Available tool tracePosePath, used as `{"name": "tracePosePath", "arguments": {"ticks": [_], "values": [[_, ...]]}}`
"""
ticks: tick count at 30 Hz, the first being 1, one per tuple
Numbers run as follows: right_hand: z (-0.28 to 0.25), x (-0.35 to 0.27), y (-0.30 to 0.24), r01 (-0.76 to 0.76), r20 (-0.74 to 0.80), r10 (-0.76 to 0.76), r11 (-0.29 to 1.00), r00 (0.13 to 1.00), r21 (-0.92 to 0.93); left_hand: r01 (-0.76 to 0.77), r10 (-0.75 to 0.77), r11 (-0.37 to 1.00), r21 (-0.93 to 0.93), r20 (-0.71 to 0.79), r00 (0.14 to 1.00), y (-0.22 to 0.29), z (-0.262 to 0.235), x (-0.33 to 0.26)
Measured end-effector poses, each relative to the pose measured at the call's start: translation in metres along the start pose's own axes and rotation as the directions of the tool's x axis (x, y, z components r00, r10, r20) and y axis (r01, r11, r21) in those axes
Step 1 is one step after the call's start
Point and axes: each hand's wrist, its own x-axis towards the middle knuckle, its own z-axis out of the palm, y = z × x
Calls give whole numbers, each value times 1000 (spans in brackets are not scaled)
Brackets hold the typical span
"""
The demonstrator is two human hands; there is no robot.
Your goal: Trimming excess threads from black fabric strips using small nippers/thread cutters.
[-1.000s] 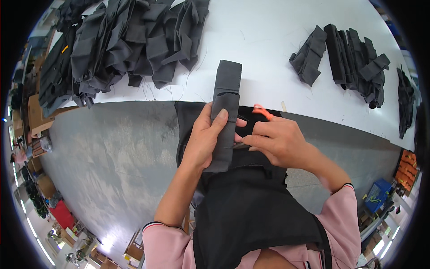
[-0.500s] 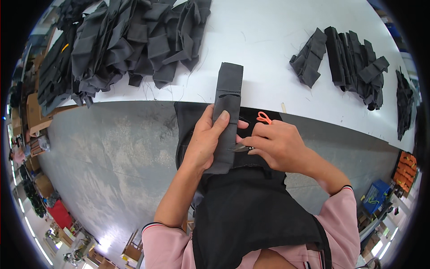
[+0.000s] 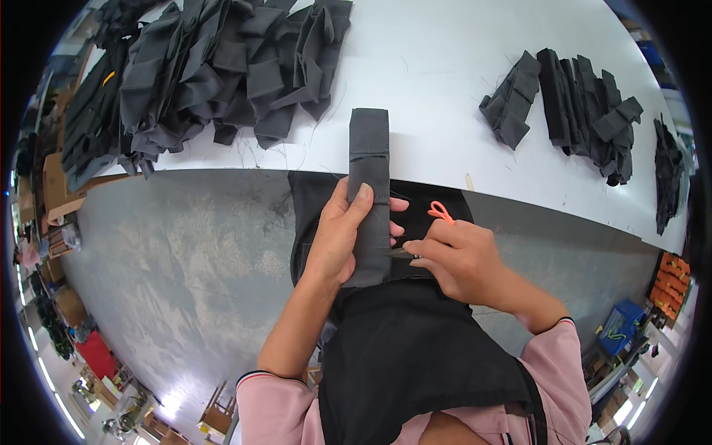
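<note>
My left hand [image 3: 335,236] is closed around a long dark grey fabric strip [image 3: 368,137], thumb on its face and fingertips showing past its right edge. The strip has cross seams and folds along it. Its far end lies over the edge of the white table, and its near end reaches down to my black apron [image 3: 415,348]. Just right of the strip, my right hand [image 3: 460,256] is closed on thread snips with an orange loop [image 3: 440,213] sticking out above the fingers. Their metal blades are mostly hidden; the tips point toward the strip's right edge.
Beyond me stands a white table [image 3: 430,96] with loose threads on it. A large heap of dark fabric strips [image 3: 215,74] covers its left side. Smaller bundles [image 3: 586,104] lie at the right, another [image 3: 669,174] at the far right edge. A cardboard box [image 3: 63,189] sits left.
The fabric strip has straightened and shifted slightly left at its far end. My right hand with the snips has moved a little toward me and right, away from the strip's edge.
</note>
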Motion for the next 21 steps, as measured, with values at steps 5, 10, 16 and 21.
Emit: {"name": "tracePosePath", "arguments": {"ticks": [5, 10, 16, 21], "values": [[4, -1, -9, -91, -118, 97, 994, 988, 55, -54, 53, 998, -37, -18, 998, -4, 2, 0], [13, 5, -16, -85, -60, 86, 996, 995, 12, -69, 69, 993, -97, -4, 998, -6, 1, -1], [25, 4, -10, 43, -127, -48, 998, 991, -43, -68, 72, 987, -145, 23, 997, -8, 0, -1], [29, 0, -10, 79, -180, -90, 994, 980, -71, -47, 55, 982, -184, 40, 998, -8, -2, -2]]}}
